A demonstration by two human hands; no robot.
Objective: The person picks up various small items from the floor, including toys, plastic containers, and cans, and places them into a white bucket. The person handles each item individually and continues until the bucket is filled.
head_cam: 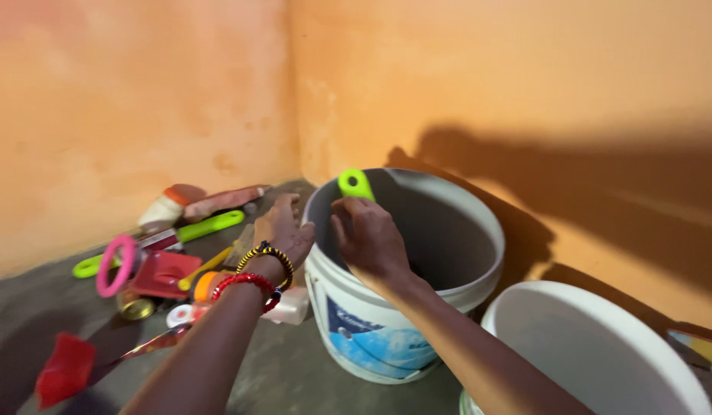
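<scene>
my right hand [369,240] grips a green tool handle [355,184] over the bucket [417,307] rim. my left hand [283,230], fingers loose, rests against the bucket's outer wall. tool pile [164,261] lies left of the bucket, lid [594,346] at its right.

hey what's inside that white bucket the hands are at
The right hand reaches into the white bucket, holding a tool by its green handle. Grey inner wall shows; the bottom and the tool's lower end are hidden by the hand and rim.
</scene>
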